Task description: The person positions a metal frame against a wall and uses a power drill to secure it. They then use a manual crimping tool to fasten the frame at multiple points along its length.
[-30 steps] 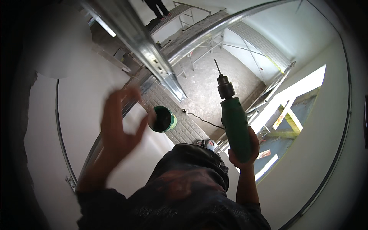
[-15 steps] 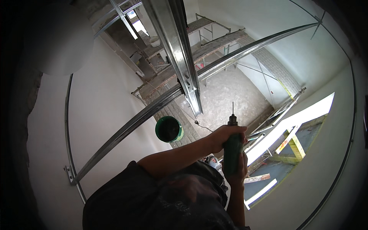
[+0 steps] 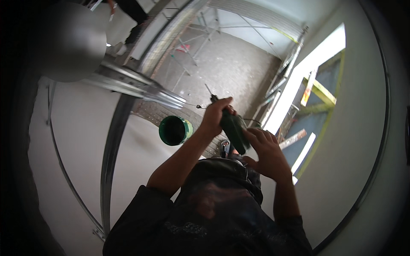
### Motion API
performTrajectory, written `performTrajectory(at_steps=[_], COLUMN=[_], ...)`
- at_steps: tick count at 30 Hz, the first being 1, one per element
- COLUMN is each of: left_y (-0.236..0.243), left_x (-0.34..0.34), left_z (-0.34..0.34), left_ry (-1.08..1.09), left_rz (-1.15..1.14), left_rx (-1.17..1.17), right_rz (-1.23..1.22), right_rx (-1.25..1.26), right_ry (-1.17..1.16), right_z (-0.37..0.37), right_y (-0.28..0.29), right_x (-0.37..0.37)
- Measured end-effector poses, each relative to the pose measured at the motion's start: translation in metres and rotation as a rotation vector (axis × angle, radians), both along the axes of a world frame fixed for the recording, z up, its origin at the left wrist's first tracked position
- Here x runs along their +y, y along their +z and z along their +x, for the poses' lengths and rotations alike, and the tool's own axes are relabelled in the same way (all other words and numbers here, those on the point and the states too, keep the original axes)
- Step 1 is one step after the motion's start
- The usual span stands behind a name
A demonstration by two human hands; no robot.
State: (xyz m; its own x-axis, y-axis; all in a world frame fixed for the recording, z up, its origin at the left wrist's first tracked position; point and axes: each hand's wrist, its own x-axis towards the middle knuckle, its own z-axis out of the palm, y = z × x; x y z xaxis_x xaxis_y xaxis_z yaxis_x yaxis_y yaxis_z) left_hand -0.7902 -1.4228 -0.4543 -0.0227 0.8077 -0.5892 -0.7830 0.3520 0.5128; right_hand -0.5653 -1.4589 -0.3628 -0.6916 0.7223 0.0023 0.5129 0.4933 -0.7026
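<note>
A green power drill (image 3: 235, 133) with a black chuck and a thin bit points up and to the left in front of me. My left hand (image 3: 215, 118) is closed round its front part, just behind the chuck. By the rear end of the drill, my right hand (image 3: 270, 154) has its fingers stretched out and apart. Its fingertips are at the drill's side; whether they press on it I cannot tell. Left of the drill, the free end of a shiny metal profile (image 3: 164, 94) juts out near the bit. The drill's underside is hidden.
A green bucket (image 3: 188, 130) stands on a plank platform (image 3: 149, 110) below. A long metal profile (image 3: 112, 166) runs down the left. Scaffolding (image 3: 208, 30) stands beyond, and a window opening (image 3: 316, 98) is at right. Another person's dark-clothed leg (image 3: 132, 10) shows at upper left.
The drill has moved left and up and now tilts left. My right hand has loosened and spread its fingers. The view has turned, with the metal profiles now further left.
</note>
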Motion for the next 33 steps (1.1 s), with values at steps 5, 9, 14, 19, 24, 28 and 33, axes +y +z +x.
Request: performTrajectory(at_steps=[5,9,14,19,24,28,33], left_y=[-0.074,-0.177,-0.247,-0.274,-0.263,-0.257,-0.259], left_x=[-0.008,-0.036,-0.085,-0.105,-0.115,-0.113,-0.149], left_z=[0.015,0.009,-0.015,-0.026,-0.032,-0.047,-0.069], left_ry=[-0.241,-0.433,-0.373,-0.367,-0.221,-0.132,-0.116], left_rz=[0.026,0.04,-0.195,-0.204,-0.228,-0.201,-0.337], left_rx=[0.762,1.098,1.062,1.016,0.985,0.987,1.105], right_rz=[-0.106,0.14,-0.034,0.346,-0.473,-0.842,-1.062], right_rx=[0.42,0.626,0.573,0.38,0.119,-0.385,-0.39], right_ry=[-0.017,-0.218,-0.318,-0.213,-0.278,0.291,0.39], right_z=[0.005,-0.004,-0.006,0.048,0.033,0.034,-0.033], right_y=[0.151,0.2,0.241,0.206,-0.022,-0.425,-0.466], right_x=[-0.002,-0.038,-0.044,-0.034,0.025,-0.064,-0.134])
